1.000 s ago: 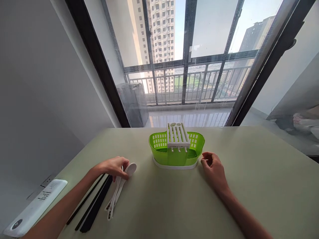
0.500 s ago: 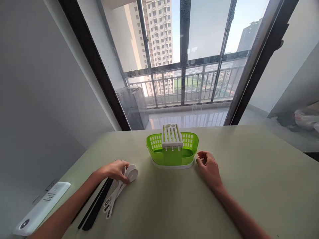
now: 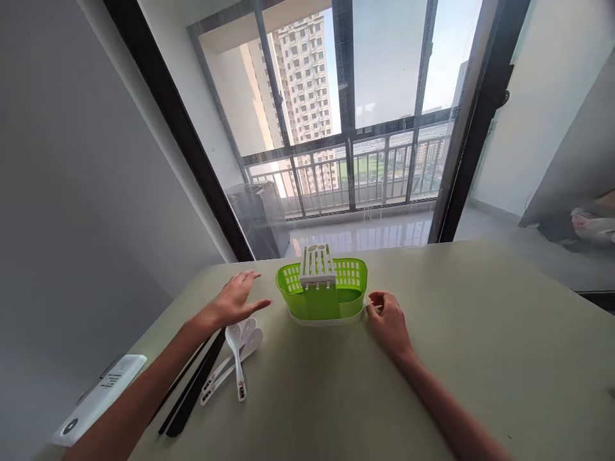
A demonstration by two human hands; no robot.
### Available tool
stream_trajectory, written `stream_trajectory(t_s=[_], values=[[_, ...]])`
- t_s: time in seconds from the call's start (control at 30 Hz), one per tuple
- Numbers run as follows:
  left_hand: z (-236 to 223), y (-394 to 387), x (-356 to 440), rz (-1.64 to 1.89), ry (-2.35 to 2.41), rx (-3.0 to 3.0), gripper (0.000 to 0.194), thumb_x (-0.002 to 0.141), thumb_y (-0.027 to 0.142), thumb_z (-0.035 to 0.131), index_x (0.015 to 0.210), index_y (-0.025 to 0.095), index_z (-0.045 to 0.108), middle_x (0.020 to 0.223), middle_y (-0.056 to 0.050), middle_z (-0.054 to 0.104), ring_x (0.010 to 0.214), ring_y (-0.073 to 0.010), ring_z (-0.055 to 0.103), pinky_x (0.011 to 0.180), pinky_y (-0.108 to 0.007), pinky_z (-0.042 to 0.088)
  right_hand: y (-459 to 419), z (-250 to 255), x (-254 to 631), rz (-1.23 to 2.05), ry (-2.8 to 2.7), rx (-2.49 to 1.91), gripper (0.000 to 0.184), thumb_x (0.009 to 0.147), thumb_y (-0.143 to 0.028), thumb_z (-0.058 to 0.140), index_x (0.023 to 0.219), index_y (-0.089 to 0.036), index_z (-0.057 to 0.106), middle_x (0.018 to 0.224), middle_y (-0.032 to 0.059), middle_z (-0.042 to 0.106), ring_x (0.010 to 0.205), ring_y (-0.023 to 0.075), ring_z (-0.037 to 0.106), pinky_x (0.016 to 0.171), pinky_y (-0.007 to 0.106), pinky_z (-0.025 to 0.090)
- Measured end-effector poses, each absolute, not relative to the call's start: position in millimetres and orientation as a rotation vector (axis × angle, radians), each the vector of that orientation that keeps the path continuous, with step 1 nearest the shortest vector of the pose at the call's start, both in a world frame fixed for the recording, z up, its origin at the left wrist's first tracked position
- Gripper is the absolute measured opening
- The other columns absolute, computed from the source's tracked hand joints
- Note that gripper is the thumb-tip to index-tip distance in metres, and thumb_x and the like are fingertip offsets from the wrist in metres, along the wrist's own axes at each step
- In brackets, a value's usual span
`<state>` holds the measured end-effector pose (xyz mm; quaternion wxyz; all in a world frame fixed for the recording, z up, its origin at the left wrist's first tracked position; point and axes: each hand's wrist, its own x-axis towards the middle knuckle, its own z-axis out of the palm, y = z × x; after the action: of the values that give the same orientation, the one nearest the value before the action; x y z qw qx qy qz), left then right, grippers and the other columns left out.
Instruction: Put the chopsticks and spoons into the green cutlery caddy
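My left hand (image 3: 236, 298) is open, its fingers and thumb spread, left of a green basket (image 3: 321, 307). Just below that hand, several white spoons (image 3: 250, 346) lie loosely crossed on the table, bowls pointing away from me. Black chopsticks (image 3: 192, 390) lie beside them, partly covered by my left forearm. The basket has perforated sides, a white base and a slotted white rack (image 3: 318, 264) with small hooks across its middle. My right hand (image 3: 388, 320) is closed, fingers curled, with its fingertips against the basket's right end.
A long white box-like device (image 3: 103, 397) lies at the table's left edge, partly behind my forearm. Beyond the far edge of the pale green table (image 3: 461, 358) stands a dark-framed glass door (image 3: 468, 128) onto a balcony. A grey wall (image 3: 96, 179) rises on the left.
My left hand has let go of the spoons, spread its fingers and moved up and away from them. The spoons now lie more fanned out. My right hand stays by the basket.
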<state>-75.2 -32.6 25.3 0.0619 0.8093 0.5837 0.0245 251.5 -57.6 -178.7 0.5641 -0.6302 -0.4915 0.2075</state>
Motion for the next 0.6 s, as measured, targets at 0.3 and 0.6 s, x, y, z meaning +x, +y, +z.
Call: stream_trajectory(t_s=[0.3,0.6], values=[[41.1,-59.7,84.3,0.874,1.404,2.829,0.061,0.102,0.058,0.030,0.148,0.019,0.037,0.160,-0.012,0.037,0.154,-0.0265,0.015,0.125,-0.049,0.017,-61.0,-177.9,251.1,0.488,-1.133,-1.445,0.020,0.079,-0.030,0.051,0.094,-0.020,0.059,0.096,0.0085,0.063,0.085,0.0228,0.062,0.078,0.036,0.051],[-3.1,-22.6,90.4,0.410,1.882,2.949,0.055,0.103,0.039,0.032,0.149,0.010,0.042,0.155,-0.015,0.044,0.146,-0.0271,0.038,0.124,-0.044,0.025,-68.3,-177.1,254.9,0.518,-1.113,-1.424,0.020,0.080,-0.031,0.051,0.095,-0.019,0.059,0.096,0.0095,0.065,0.083,0.0221,0.063,0.076,0.034,0.053]])
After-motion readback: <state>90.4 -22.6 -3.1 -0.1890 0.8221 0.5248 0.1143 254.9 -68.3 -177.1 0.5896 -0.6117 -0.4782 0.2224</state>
